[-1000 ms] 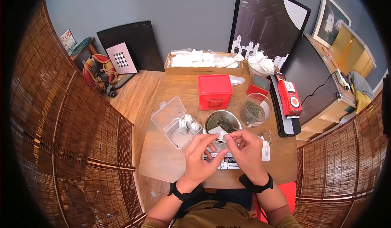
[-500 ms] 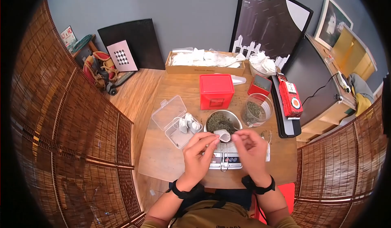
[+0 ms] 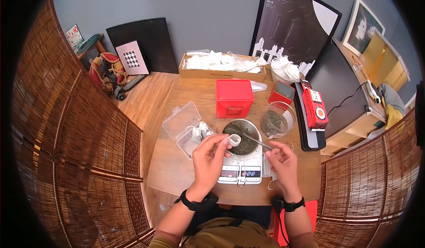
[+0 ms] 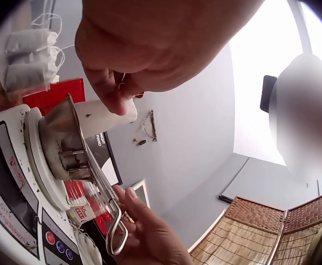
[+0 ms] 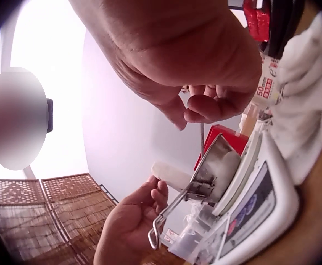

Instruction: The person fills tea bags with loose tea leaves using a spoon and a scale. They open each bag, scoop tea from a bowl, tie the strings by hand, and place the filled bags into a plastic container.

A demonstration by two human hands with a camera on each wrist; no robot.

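My left hand [image 3: 207, 159] pinches a small white tea bag [image 3: 234, 142], its round mouth spread, over the near left part of a metal bowl [image 4: 61, 141]. Dried tea leaves [image 3: 248, 148] lie in the bowl. The fingers of my right hand [image 3: 284, 165] grip the handle of a metal spoon [image 3: 257, 142], whose head rests among the leaves. Under the bowl is a white kitchen scale [image 3: 254, 180], and the bowl's wire handle [image 4: 117, 226] points toward me. Left of the bowl, filled tea bags [image 3: 197, 132] sit in an open clear plastic box [image 3: 180, 118].
A red canister [image 3: 234, 98] stands behind the bowl, and a clear tub [image 3: 289, 115] of leaves to its right. Farther back are a cardboard box [image 3: 221, 73] of white bags and a small red tin [image 3: 282, 92]. A red packet [image 3: 315, 108] lies at the right.
Both hands worked at the tea bag a second ago. The left hand has moved slightly left with it, its mouth now open. The right hand has released it and taken up the spoon.
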